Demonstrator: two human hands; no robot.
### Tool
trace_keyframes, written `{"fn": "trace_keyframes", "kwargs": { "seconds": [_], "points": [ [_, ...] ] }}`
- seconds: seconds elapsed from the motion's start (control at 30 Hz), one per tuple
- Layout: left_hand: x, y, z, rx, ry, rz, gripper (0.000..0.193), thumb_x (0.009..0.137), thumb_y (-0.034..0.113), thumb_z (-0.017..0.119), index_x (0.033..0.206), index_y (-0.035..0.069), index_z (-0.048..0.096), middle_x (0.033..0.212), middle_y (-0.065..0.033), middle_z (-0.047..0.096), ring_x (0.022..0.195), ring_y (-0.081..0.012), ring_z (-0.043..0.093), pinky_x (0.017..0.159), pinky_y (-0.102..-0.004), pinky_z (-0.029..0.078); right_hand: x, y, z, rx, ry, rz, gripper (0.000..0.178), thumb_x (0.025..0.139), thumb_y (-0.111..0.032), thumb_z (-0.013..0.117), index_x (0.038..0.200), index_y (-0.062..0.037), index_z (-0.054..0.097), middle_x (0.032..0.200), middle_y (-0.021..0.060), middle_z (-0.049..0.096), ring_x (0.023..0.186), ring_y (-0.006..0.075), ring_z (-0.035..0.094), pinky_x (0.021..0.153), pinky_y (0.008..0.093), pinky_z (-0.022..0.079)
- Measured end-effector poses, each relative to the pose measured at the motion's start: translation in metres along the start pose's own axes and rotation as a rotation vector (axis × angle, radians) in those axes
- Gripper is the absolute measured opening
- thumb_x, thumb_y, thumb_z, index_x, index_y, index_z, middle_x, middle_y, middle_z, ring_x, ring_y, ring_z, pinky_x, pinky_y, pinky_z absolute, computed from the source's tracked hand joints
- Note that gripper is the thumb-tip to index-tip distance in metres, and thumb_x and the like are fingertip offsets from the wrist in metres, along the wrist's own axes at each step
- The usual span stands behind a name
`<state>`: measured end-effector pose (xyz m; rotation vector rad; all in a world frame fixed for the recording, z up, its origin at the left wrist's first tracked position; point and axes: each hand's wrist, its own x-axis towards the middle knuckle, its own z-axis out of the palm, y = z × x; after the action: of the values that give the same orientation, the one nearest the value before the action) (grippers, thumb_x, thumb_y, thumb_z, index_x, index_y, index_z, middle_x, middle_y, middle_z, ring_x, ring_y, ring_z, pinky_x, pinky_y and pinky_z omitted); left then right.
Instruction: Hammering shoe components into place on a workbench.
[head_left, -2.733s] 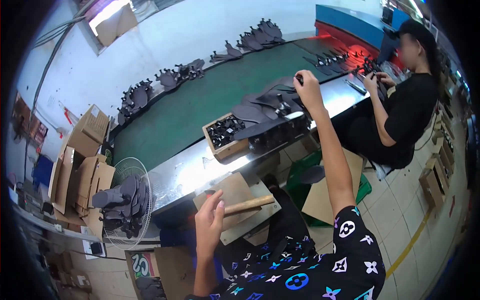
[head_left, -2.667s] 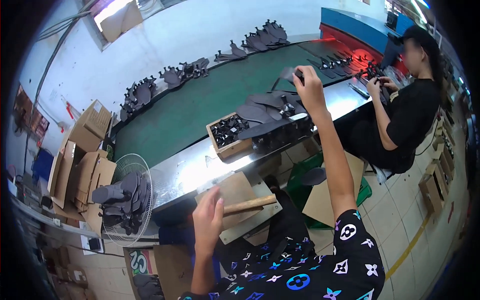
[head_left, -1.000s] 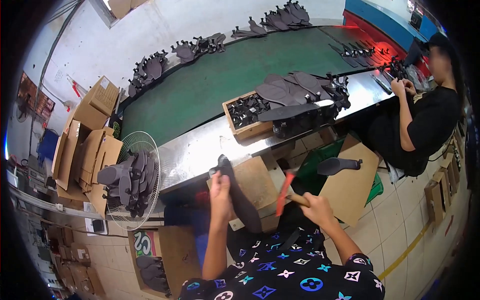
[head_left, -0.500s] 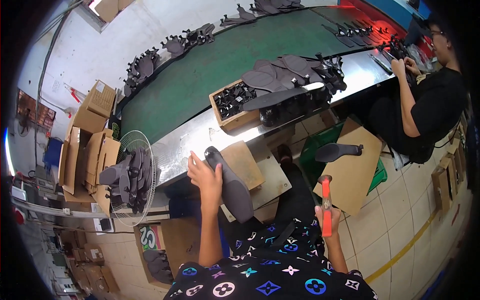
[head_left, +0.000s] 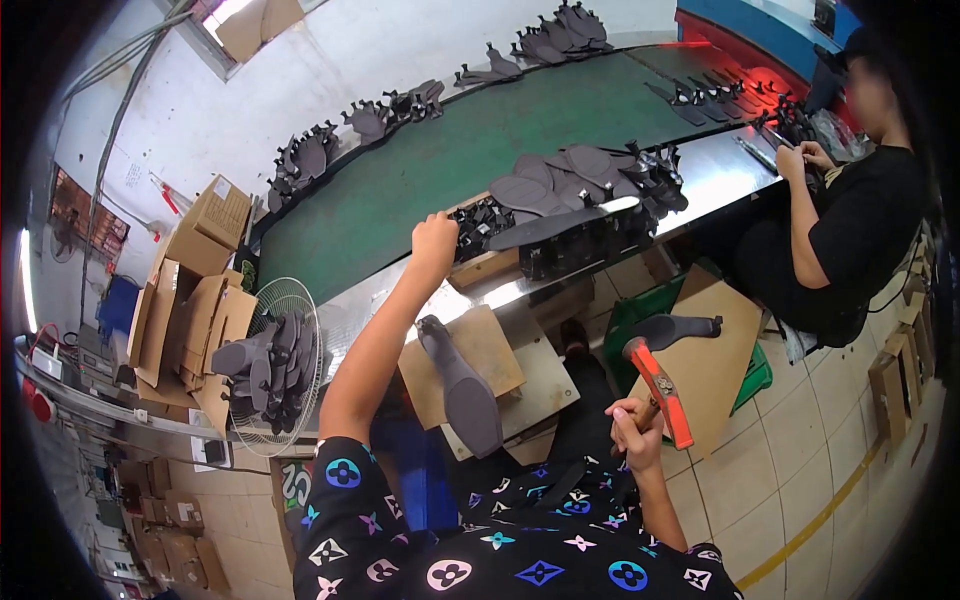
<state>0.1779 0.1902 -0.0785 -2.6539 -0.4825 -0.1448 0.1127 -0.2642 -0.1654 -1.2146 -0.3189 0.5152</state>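
Observation:
My left hand [head_left: 436, 245] reaches to the left end of a wooden box [head_left: 487, 270] holding small black heel pieces [head_left: 480, 222]. Its fingers are curled, and whatever they grip is hidden. In front of me a dark grey shoe sole [head_left: 468, 405] lies on a square brown board [head_left: 500, 350], its narrow end pointing away from me. My right hand [head_left: 636, 432] is closed round the wooden handle of a hammer [head_left: 657, 392] with an orange-red head, held up to the right of the sole.
Grey soles [head_left: 560, 178] are heaped beside the box on the metal-edged green bench [head_left: 400, 200]. A wire fan guard [head_left: 318, 370] full of soles stands left, near cardboard boxes [head_left: 205, 235]. Another sole [head_left: 680, 329] rests on cardboard [head_left: 715, 380] over a green crate. A co-worker [head_left: 840, 210] sits at right.
My left hand has left the sole and moved forward to the box. The sole now lies on the board. The hammer has turned in my right hand, its head tilting to the left.

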Motion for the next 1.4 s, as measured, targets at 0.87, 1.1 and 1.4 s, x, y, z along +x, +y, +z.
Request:
{"fn": "trace_keyframes", "kwargs": {
  "seconds": [0.87, 1.1, 1.4],
  "points": [
    [-0.220, 0.018, -0.020, -1.002, 0.579, -0.482, 0.048, 0.077, 0.028, 0.084, 0.113, 0.002, 0.065, 0.100, -0.0175, 0.070, 0.092, -0.0356, 0.066, 0.085, -0.0391, 0.050, 0.113, -0.090, 0.201, -0.414, -0.685, -0.043, 0.030, 0.087, -0.022, 0.078, 0.105, 0.0008, 0.071, 0.067, -0.0038, 0.058, 0.056, 0.0036, 0.049, 0.050, 0.0225, 0.036],
    [-0.215, 0.029, -0.004, -1.362, 0.433, -0.466, 0.026, 0.082, 0.013, 0.079, 0.104, 0.000, 0.072, 0.097, -0.0130, 0.074, 0.084, -0.0179, 0.070, 0.077, -0.0305, 0.054, 0.155, -0.054, 0.218, -0.515, -0.662, -0.129, 0.026, 0.087, -0.020, 0.075, 0.102, 0.0007, 0.071, 0.069, 0.0009, 0.062, 0.060, 0.0069, 0.054, 0.056, 0.0253, 0.042],
    [-0.224, 0.033, -0.019, -1.300, 0.394, -0.437, 0.031, 0.077, 0.018, 0.081, 0.103, 0.002, 0.074, 0.094, -0.0167, 0.073, 0.086, -0.0299, 0.068, 0.079, -0.0377, 0.052, 0.170, -0.011, 0.216, -0.571, -0.711, -0.284, 0.021, 0.086, -0.013, 0.073, 0.103, 0.0000, 0.070, 0.079, 0.0128, 0.071, 0.071, 0.0168, 0.063, 0.070, 0.0326, 0.050]
  ]
}}
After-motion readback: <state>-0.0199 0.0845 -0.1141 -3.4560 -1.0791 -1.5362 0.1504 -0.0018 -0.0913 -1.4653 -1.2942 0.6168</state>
